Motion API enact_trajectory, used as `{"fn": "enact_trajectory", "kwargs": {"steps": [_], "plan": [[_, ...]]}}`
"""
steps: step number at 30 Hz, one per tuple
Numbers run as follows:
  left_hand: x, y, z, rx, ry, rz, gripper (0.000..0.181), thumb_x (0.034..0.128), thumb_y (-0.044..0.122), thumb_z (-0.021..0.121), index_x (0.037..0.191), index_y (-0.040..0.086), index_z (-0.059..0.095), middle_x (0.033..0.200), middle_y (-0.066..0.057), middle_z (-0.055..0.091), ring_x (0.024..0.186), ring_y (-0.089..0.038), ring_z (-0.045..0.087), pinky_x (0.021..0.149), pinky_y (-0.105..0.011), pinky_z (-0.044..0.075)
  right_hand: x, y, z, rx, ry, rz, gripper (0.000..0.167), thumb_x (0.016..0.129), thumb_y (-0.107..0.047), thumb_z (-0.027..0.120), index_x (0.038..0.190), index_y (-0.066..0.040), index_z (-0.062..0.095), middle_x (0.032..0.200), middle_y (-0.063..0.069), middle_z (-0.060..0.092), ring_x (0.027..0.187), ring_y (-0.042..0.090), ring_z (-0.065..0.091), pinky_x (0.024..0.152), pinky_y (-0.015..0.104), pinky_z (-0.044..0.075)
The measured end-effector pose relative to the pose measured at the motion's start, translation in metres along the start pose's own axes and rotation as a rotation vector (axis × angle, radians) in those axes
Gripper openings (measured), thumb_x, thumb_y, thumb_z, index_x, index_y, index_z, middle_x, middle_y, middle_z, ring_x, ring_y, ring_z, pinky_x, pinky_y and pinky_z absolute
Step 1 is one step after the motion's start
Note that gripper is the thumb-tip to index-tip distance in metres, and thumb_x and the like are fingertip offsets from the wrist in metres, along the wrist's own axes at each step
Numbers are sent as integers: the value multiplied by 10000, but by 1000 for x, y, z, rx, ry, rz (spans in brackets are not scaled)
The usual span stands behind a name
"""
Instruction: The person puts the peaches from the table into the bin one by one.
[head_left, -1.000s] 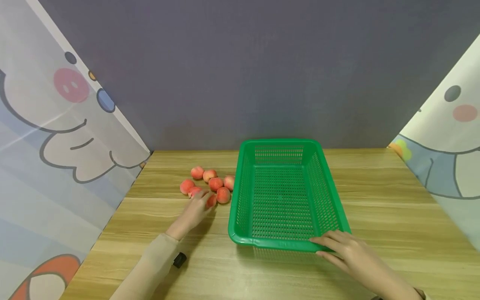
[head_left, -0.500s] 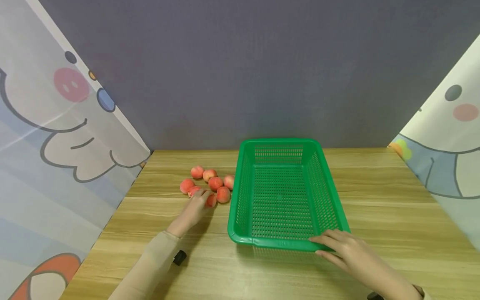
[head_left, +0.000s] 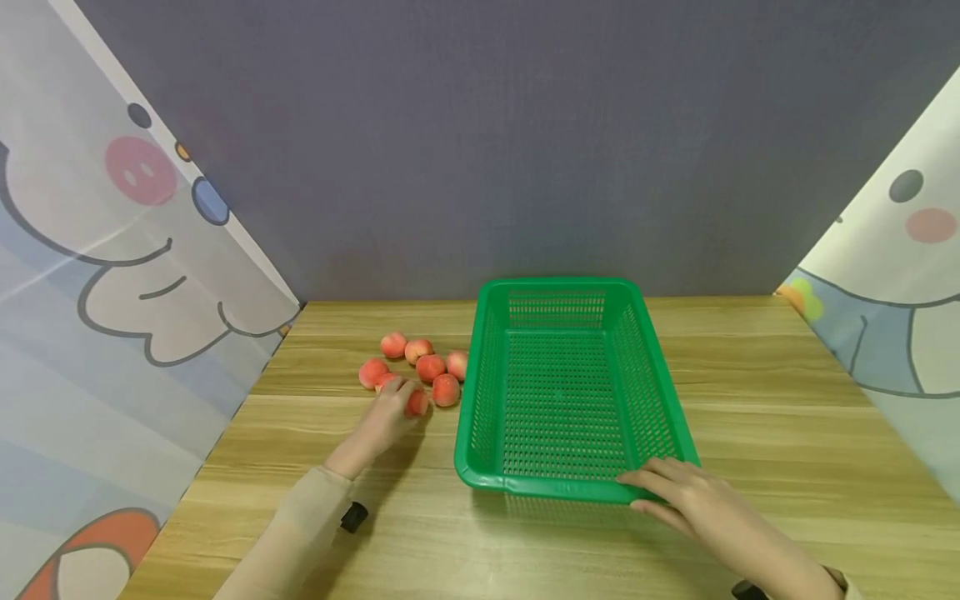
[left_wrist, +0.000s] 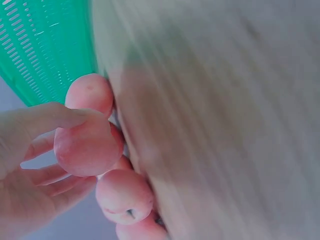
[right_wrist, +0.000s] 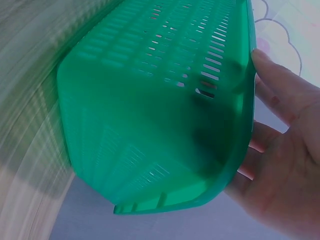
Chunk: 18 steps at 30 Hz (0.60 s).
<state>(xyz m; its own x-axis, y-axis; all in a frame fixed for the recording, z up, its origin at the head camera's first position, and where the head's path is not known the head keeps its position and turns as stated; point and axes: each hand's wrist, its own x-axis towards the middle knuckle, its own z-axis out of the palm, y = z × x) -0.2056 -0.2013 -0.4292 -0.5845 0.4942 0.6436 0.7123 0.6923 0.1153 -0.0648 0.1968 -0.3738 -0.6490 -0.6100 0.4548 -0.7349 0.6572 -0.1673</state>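
Note:
My left hand (head_left: 390, 414) pinches a peach (left_wrist: 87, 147) between thumb and fingers, low over the table's left part. In the head view the hand partly hides this peach and covers some of another one behind it. Several more peaches (head_left: 431, 367) lie clustered just beyond, a few close to the basket's left side. A green plastic basket (head_left: 489, 482) with slotted walls stands at the middle, and no fruit shows inside it. At its near right corner my right hand (head_left: 693, 504) grips the rim, thumb on the outside and fingers over the top edge.
The wooden table (head_left: 780, 417) extends right of the basket. A dark grey panel (head_left: 480, 150) rises behind it, and printed cartoon sheets (head_left: 112, 317) flank both sides. A small black object (head_left: 354, 517) shows beside the left sleeve.
The left hand has shifted slightly left with the peach, widening the gap between it and the peach beside the basket. My right hand stays on the basket rim.

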Motion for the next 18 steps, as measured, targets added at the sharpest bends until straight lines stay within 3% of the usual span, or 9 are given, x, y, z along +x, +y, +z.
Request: {"fn": "enact_trajectory", "kwargs": {"steps": [9, 12, 15, 18], "plan": [[10, 1, -19, -35, -92, -85, 433, 535, -24, 796, 904, -50, 572, 902, -201, 557, 835, -306, 538, 676, -384, 474, 0, -1, -2, -18, -7, 9, 287, 731, -208, 696, 1012, -187, 641, 896, -132, 559, 785, 74, 553, 667, 381, 492], [19, 2, -26, -46, -80, -53, 460, 554, -56, 759, 974, -36, 573, 937, -181, 571, 832, -286, 550, 672, -366, 470, 0, -1, -3, -12, -7, 13, 282, 734, -204, 694, 1010, -179, 642, 892, -124, 562, 782, 82, 557, 675, 392, 492], [31, 3, -34, -25, -71, 7, 452, 573, -94, 684, 999, -11, 560, 866, -122, 576, 694, -224, 536, 553, -309, 443, 0, -2, -4, 3, -24, 23, 272, 745, -206, 685, 1012, -177, 638, 896, -112, 568, 789, 105, 567, 682, 423, 488], [44, 7, -43, -11, -102, -6, 397, 585, -82, 684, 954, -1, 565, 812, -118, 540, 635, -213, 496, 479, -276, 415, 0, -3, -5, 11, -49, 33, 265, 752, -209, 679, 1012, -180, 635, 898, -104, 570, 787, 119, 573, 679, 420, 489]]}}
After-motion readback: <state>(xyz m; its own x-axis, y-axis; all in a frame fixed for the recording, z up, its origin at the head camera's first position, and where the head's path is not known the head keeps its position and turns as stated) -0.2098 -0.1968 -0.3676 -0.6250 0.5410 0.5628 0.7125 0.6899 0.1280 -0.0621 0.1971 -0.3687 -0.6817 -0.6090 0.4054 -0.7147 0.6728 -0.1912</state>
